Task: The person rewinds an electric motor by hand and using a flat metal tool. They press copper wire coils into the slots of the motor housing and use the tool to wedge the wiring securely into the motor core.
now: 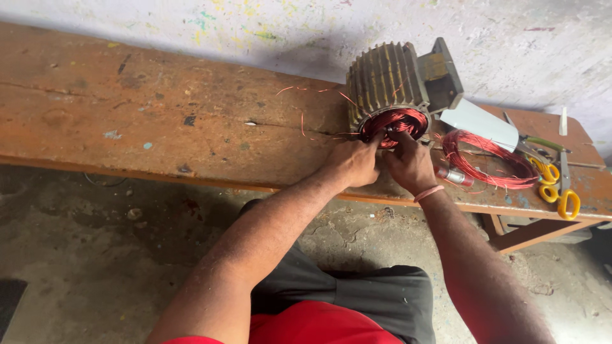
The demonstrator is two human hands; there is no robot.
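- Stator (390, 83): grey, finned, lying on its side on the desk (159, 121), open end toward us. It is our landmark.
- Red coil (396, 122) sits inside the stator's open end, strands bunched at the rim.
- Left hand (352, 160) at the stator's lower left edge, fingers curled together on the coil strands; grip looks pinched, not loose.
- Right hand (409, 162) just right of it, fingertips pressed into the same coil.
- Our judgement: we should work strands in small bundles, keep them flat and avoid scraping them on the metal edge.
- Loose wire hank (488, 159) lies right of the stator, near the right hand.
- White sheet (479, 122) leans just right of the stator; plain, no marking we can make out.
- Scissors (556, 185), yellow-handled, farther right.
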